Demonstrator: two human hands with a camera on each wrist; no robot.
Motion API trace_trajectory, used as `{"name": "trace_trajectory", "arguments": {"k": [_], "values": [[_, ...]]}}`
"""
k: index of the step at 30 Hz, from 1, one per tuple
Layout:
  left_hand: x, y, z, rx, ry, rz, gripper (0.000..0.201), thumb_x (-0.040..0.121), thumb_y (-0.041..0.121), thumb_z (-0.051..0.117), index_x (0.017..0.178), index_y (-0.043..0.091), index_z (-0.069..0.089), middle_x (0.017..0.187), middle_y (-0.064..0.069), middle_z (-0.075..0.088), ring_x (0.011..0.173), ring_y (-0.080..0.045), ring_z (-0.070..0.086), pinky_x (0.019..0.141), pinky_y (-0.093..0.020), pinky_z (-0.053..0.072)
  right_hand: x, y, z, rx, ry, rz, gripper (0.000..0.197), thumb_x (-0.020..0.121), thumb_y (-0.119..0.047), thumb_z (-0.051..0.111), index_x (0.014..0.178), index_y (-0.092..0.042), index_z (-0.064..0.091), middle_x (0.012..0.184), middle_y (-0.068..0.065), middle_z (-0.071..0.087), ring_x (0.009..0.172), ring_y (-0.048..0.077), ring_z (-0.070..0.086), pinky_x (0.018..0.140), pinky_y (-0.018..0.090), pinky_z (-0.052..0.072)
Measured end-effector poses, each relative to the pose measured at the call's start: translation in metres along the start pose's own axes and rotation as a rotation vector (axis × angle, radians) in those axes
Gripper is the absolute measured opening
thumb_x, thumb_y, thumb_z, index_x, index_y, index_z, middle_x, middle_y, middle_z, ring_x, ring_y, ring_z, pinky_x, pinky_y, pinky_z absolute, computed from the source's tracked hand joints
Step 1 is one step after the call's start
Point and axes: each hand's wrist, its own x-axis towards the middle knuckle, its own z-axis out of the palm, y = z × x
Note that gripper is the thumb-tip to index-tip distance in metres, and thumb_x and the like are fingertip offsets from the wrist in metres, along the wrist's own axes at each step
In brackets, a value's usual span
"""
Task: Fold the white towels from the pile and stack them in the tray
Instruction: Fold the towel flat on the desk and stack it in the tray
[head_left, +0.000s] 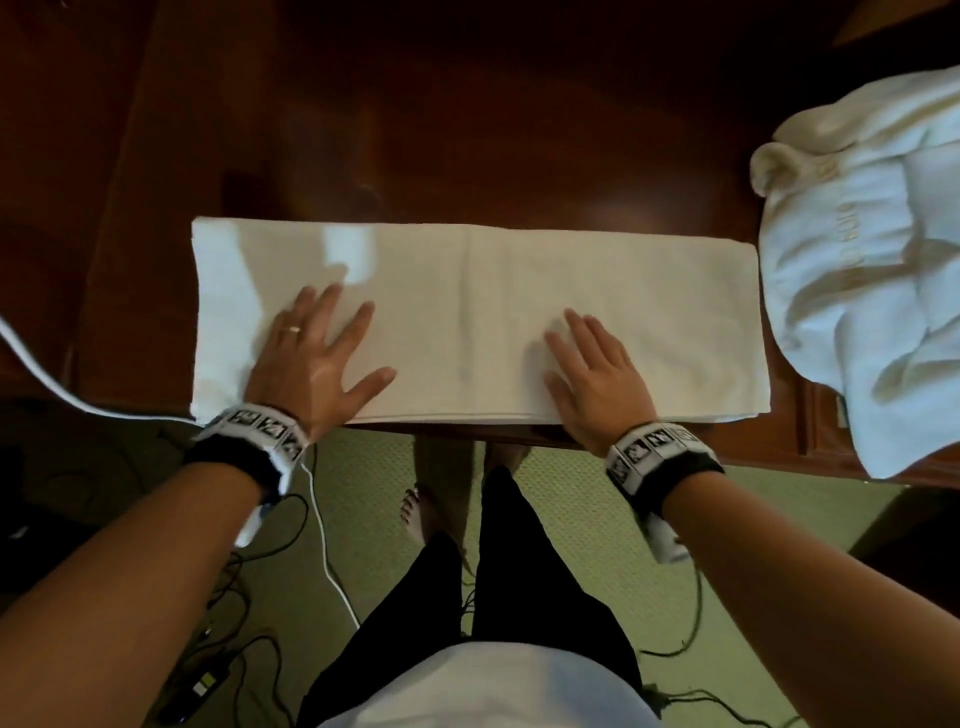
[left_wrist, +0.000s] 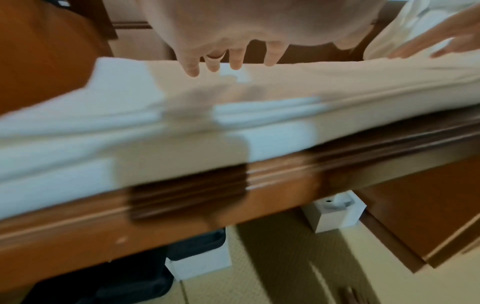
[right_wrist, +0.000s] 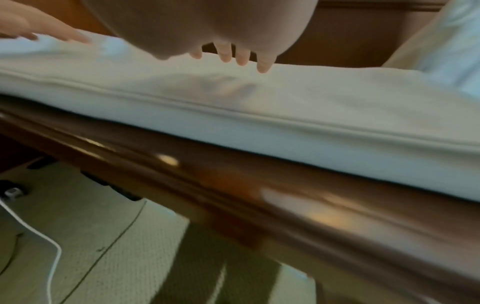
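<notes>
A white towel (head_left: 493, 312), folded into a long band, lies flat along the front edge of the dark wooden table (head_left: 467, 130). My left hand (head_left: 317, 353) presses flat on its left part with fingers spread. My right hand (head_left: 592, 374) lies flat on its right part, fingers straight. The left wrist view shows the towel (left_wrist: 233, 115) under my left hand's fingers (left_wrist: 192, 67). In the right wrist view the layered towel edge (right_wrist: 259, 115) runs below my right hand's fingers (right_wrist: 263, 66). The pile of unfolded white towels (head_left: 872, 270) sits at the table's right end. No tray is in view.
The pile hangs over the table's front right edge. Below the table are a green carpet (head_left: 571, 519), my legs and a bare foot, black cables and a white cable (head_left: 327, 545). A white box (left_wrist: 335, 214) stands on the floor under the table.
</notes>
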Motion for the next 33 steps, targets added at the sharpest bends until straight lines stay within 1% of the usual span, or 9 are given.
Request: {"name": "trace_trajectory", "arguments": {"k": [4,8,14,16,19,25,27,30,33], "values": [[0.01,-0.018,0.021,0.105,-0.102,-0.093,0.089,0.08,0.09,-0.002,0.153,0.044,-0.024,0.164,-0.005,-0.029,0.153,-0.039,-0.013,0.121,-0.063,0.004,0.029,-0.029,0.012,-0.108,-0.216,0.086,0.077,0.093,-0.075,0.02,0.154,-0.04,-0.012,0.162,0.002,-0.025,0.148,0.039,-0.022,0.115,0.062,-0.006],[-0.009,-0.063,0.011,0.103,-0.177,-0.239,0.098,0.07,0.096,-0.009,0.147,0.042,-0.037,0.16,-0.005,-0.038,0.152,-0.038,-0.018,0.12,-0.063,0.003,0.012,-0.016,0.015,-0.148,-0.287,0.13,0.096,0.077,-0.094,0.015,0.149,-0.045,-0.025,0.156,-0.002,-0.039,0.142,0.04,-0.034,0.112,0.07,-0.01],[0.003,-0.019,-0.001,0.026,-0.124,-0.212,0.104,0.077,0.093,0.005,0.159,0.03,-0.013,0.167,-0.014,-0.017,0.154,-0.039,-0.006,0.121,-0.062,0.008,0.018,-0.009,0.005,-0.092,-0.134,0.166,0.081,0.091,-0.076,0.022,0.156,-0.031,0.01,0.166,0.007,-0.008,0.151,0.037,-0.009,0.117,0.066,0.008],[0.014,0.019,0.01,0.045,-0.102,-0.102,0.098,0.08,0.089,0.005,0.16,0.034,-0.007,0.169,-0.011,-0.011,0.154,-0.038,-0.004,0.119,-0.064,0.008,0.028,-0.006,0.006,-0.099,-0.112,0.154,0.075,0.093,-0.073,0.02,0.156,-0.033,0.009,0.166,0.006,-0.007,0.151,0.037,-0.008,0.118,0.065,0.006],[0.033,0.055,0.029,0.039,-0.076,-0.08,0.09,0.079,0.09,0.001,0.155,0.045,-0.017,0.168,-0.003,-0.019,0.154,-0.037,-0.01,0.117,-0.067,0.002,0.029,0.032,0.007,-0.129,-0.12,0.149,0.072,0.093,-0.074,0.014,0.156,-0.041,0.003,0.166,0.001,-0.011,0.151,0.034,-0.011,0.119,0.061,0.002],[0.038,0.05,0.037,0.062,-0.004,-0.116,0.09,0.081,0.09,0.007,0.157,0.045,-0.008,0.169,-0.004,-0.012,0.154,-0.039,-0.003,0.116,-0.069,0.008,-0.01,0.142,-0.009,-0.028,-0.093,0.412,0.065,0.099,-0.066,0.015,0.155,-0.042,-0.008,0.164,-0.007,-0.02,0.15,0.015,-0.02,0.121,0.052,-0.006],[0.04,0.05,0.035,0.067,-0.02,-0.116,0.091,0.081,0.091,0.008,0.157,0.044,-0.007,0.169,-0.004,-0.01,0.154,-0.038,-0.003,0.115,-0.07,0.009,-0.01,0.143,-0.013,0.072,0.0,0.482,0.058,0.103,-0.054,0.026,0.156,-0.039,0.01,0.166,-0.005,-0.008,0.152,0.018,-0.01,0.121,0.05,-0.001],[0.041,0.041,0.028,0.064,-0.04,-0.126,0.093,0.079,0.092,0.011,0.159,0.044,-0.002,0.17,-0.004,-0.007,0.154,-0.038,-0.001,0.115,-0.071,0.012,-0.013,0.147,-0.019,0.231,0.209,0.687,0.047,0.099,-0.032,0.045,0.145,-0.025,0.041,0.156,0.01,0.029,0.139,0.036,0.027,0.112,0.053,0.027],[0.046,0.03,0.019,0.059,-0.063,-0.136,0.097,0.075,0.095,0.009,0.158,0.045,0.002,0.169,-0.002,-0.008,0.154,-0.036,-0.001,0.116,-0.068,0.013,-0.02,0.149,-0.025,0.422,0.254,0.862,0.047,0.093,-0.02,0.052,0.139,-0.012,0.048,0.137,0.016,0.049,0.123,0.039,0.047,0.102,0.052,0.041]]}}
